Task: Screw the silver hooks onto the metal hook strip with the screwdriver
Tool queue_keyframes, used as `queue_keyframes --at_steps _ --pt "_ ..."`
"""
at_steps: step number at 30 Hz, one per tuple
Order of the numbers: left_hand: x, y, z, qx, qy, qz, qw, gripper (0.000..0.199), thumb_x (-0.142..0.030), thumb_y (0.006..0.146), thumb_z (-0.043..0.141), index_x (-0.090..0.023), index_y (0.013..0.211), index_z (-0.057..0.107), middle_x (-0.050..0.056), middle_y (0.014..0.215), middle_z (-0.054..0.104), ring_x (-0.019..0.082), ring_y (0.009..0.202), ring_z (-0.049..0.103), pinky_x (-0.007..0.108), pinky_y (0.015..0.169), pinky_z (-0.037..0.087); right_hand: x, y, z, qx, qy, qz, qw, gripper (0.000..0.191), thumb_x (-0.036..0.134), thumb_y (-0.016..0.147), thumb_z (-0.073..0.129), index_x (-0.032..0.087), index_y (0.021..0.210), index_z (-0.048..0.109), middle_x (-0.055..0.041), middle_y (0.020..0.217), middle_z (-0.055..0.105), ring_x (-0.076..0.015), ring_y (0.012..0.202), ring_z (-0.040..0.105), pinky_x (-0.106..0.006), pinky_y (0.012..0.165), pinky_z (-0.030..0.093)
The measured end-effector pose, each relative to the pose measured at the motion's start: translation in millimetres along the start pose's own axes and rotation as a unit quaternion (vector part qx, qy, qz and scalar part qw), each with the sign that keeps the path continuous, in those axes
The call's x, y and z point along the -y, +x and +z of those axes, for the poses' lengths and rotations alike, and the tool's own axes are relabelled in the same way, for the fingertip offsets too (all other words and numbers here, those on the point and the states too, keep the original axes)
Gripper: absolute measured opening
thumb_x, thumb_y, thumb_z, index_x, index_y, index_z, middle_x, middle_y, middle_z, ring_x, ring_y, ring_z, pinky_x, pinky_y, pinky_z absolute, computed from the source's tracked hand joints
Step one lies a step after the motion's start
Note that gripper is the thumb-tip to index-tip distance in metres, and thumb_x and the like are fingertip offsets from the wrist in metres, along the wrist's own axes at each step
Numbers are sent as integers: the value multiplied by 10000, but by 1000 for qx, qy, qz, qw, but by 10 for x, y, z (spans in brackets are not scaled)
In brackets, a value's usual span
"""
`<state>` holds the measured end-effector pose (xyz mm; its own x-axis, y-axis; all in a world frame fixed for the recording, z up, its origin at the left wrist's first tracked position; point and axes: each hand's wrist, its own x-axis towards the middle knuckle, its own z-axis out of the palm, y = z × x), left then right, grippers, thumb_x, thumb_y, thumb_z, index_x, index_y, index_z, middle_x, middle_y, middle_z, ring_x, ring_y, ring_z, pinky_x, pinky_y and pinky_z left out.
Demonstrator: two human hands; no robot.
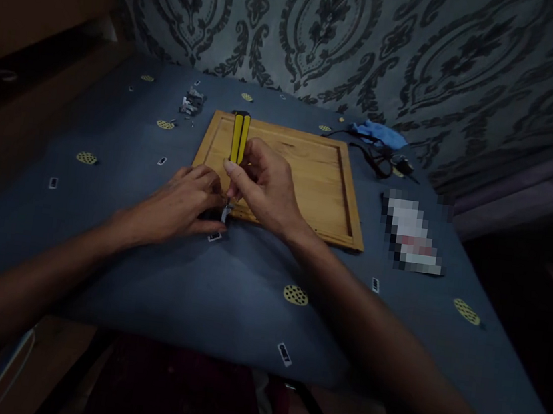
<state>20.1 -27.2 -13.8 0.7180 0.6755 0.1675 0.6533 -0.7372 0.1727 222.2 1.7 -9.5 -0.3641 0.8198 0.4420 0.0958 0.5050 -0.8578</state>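
Observation:
A wooden panel (pixel 304 180) with a raised frame lies flat on the cloth-covered table. My right hand (pixel 267 182) is closed around the lower part of a screwdriver (pixel 240 137) with a yellow and black handle. The screwdriver stands nearly upright over the panel's near left corner, and its tip points down at a small metal hinge (pixel 226 213). My left hand (pixel 194 200) pinches the hinge at that corner between thumb and fingers. Fingers partly hide the hinge and the screwdriver's shaft.
Several metal hinge pieces (pixel 192 101) and small screws lie at the back left. Beyond the panel's right side are a blue cloth (pixel 381 134) and dark glasses (pixel 375 162). A blurred-out packet (pixel 414 236) lies right of the panel. A patterned wall (pixel 323 31) borders the table's back.

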Motion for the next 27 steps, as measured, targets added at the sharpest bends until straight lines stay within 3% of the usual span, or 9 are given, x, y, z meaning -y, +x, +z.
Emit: queue_keyframes --at_steps 8,15,21,27 --pt "11 9 -12 11 0 3 1000 386 -549 1024 695 -220 1210 774 119 1226 660 335 1173 562 447 912 454 -32 -2 0 5 8 13 1000 239 359 1002 678 284 902 475 32 814 608 -156 616 633 -335 559 543" --pt "-1 21 -15 8 0 -3 1000 360 -521 1020 707 -218 1200 783 115 1190 659 331 1167 562 463 959 460 28 58 -117 93 63 43 993 305 509 964 731 260 987 556 39 806 652 -147 661 684 -313 612 584" --pt "25 14 -9 14 9 2 1000 392 -557 1037 660 -215 1189 775 125 1240 662 342 1216 549 461 968 470 36 107 -73 64 53 49 995 444 607 902 780 241 796 550 57 691 614 -113 566 613 -286 558 544" --pt "26 14 -8 17 7 -3 1000 388 -550 1027 676 -209 1185 773 133 1252 653 353 1234 549 489 998 473 -76 161 49 28 62 70 995 467 599 882 820 268 806 500 72 630 604 -132 531 620 -277 498 509"
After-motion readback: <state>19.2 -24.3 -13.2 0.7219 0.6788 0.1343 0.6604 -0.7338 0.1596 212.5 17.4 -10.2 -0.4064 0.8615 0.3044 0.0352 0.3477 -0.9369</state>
